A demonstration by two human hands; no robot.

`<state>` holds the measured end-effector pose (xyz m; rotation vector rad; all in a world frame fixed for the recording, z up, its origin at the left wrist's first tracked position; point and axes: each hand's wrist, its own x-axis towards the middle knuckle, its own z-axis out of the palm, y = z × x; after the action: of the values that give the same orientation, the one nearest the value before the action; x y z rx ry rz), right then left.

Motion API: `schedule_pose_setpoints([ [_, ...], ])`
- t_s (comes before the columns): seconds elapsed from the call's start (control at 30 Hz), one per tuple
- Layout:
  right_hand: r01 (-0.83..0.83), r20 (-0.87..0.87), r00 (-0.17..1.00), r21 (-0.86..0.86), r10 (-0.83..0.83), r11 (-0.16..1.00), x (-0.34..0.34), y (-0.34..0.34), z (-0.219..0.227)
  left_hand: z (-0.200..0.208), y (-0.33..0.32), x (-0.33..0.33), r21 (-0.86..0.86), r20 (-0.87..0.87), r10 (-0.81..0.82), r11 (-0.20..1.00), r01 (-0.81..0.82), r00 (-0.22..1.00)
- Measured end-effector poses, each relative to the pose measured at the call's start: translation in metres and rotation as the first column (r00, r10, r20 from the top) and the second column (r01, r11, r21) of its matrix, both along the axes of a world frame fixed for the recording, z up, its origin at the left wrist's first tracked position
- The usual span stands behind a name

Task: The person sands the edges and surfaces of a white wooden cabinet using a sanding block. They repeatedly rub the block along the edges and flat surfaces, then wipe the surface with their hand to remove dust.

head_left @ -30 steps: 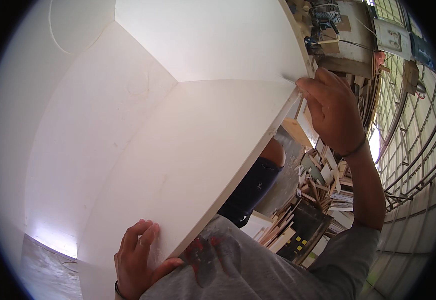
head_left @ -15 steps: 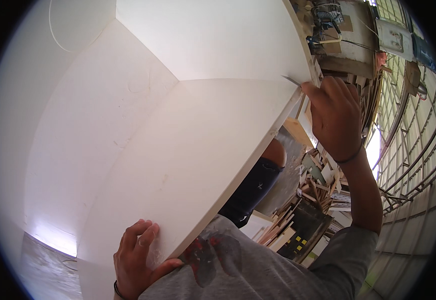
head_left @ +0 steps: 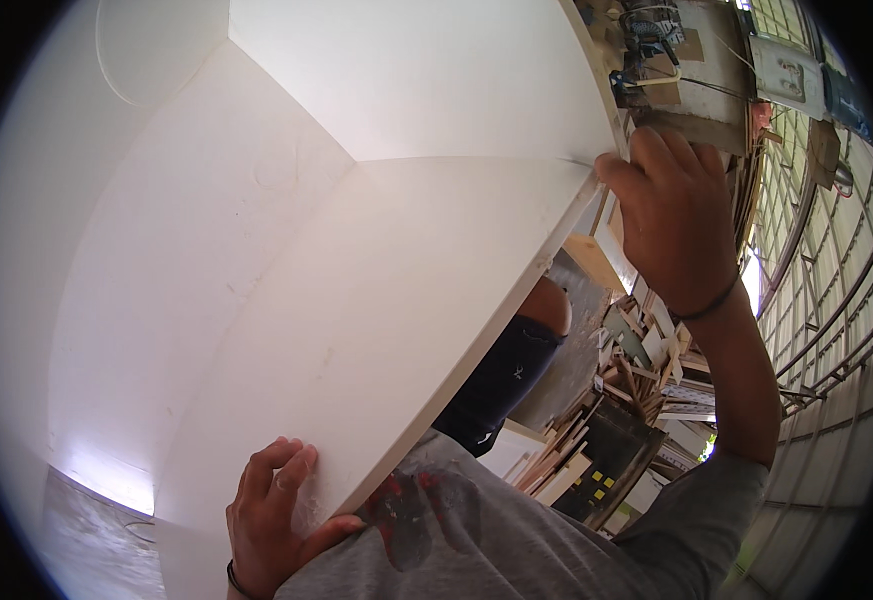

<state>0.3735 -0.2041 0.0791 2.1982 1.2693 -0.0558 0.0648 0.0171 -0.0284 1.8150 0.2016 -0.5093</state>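
A large white cabinet-like piece of joined panels fills the left and middle, with its near white panel (head_left: 386, 300) ending in a long slanting edge. At that panel's lower corner, my left hand (head_left: 271, 520) holds on, fingers resting on the face and thumb against the edge. My right hand (head_left: 671, 215) is closed in a pinch at the far end of the same edge, where two panels meet. From its fingertips a thin metal blade (head_left: 578, 161) sticks out to the left, lying almost edge-on across the joint. Its other end is hidden in the fingers.
Below the edge are my leg in dark shorts (head_left: 506, 365) and my grey shirt (head_left: 516, 530). Wood offcuts (head_left: 556, 455) are heaped on the floor to the right. A cluttered workbench (head_left: 696, 60) stands at the far right, before a metal-framed wall (head_left: 826, 270).
My right hand has tilted and shifted slightly, bringing the blade flatter and lower at the joint, so less of it shows. The left hand has stayed in place.
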Motion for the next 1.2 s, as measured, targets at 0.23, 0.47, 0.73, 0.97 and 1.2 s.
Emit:
schedule_pose_setpoints([
  [0.23,0.566,-0.646,0.588,-0.101,-0.486,0.818,0.002,0.013,0.017,0.000,0.000,0.000,-0.013,-0.015,0.004,1.000,-0.005,1.000],
  [0.47,0.008,-0.039,0.999,0.002,-0.008,1.000,0.003,0.006,0.000,0.003,0.000,0.001,-0.021,-0.030,0.016,1.000,-0.017,0.999],
  [0.73,0.659,-0.752,0.383,-0.186,-0.537,0.729,0.013,0.015,0.017,0.000,0.002,-0.002,-0.011,-0.045,-0.017,1.000,0.016,0.999],
  [0.97,0.022,-0.039,0.999,0.004,-0.022,1.000,0.010,0.001,0.003,0.003,0.002,0.003,-0.023,-0.071,-0.014,1.000,0.012,0.997],
  [1.2,0.292,-0.310,0.917,0.097,-0.250,0.952,0.009,-0.003,-0.004,0.002,0.005,0.001,-0.026,-0.048,-0.016,1.000,0.015,0.999],
])
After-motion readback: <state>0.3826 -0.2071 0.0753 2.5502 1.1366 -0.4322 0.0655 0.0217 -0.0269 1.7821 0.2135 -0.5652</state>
